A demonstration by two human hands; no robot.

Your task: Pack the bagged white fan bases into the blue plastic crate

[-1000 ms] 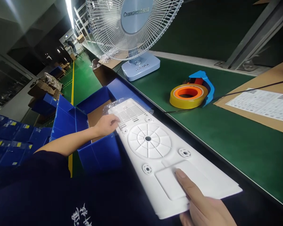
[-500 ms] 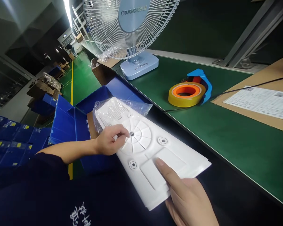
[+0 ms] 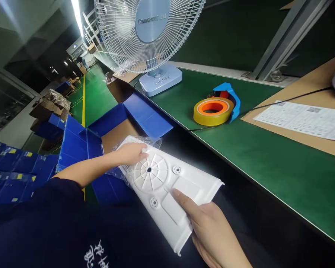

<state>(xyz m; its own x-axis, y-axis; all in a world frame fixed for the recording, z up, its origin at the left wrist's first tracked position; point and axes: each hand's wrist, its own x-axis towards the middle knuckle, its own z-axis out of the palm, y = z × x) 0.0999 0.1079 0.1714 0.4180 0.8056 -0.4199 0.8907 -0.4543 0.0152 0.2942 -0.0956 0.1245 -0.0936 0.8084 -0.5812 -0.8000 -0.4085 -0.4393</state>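
The green counter (image 3: 281, 167) runs diagonally along your right, with the pale blue fan (image 3: 152, 18) upright on its farther part. Beside the counter, the blue box (image 3: 72, 145) stands with its flaps open. Before you, the white panel (image 3: 170, 186) slants, its ribbed disc facing up and its far end over the box's near side. Brown cardboard (image 3: 304, 83) lies on the counter under a printed sheet (image 3: 301, 119). Your right hand (image 3: 209, 223) grips the panel's near end, thumb on top and the other fingers underneath. Your left hand (image 3: 131, 153) lies over the far part, fingers bent; you cannot tell whether they pinch the clear bag (image 3: 155, 141) around that end. The tape dispenser (image 3: 226, 111) sits on the counter, between fan and cardboard.
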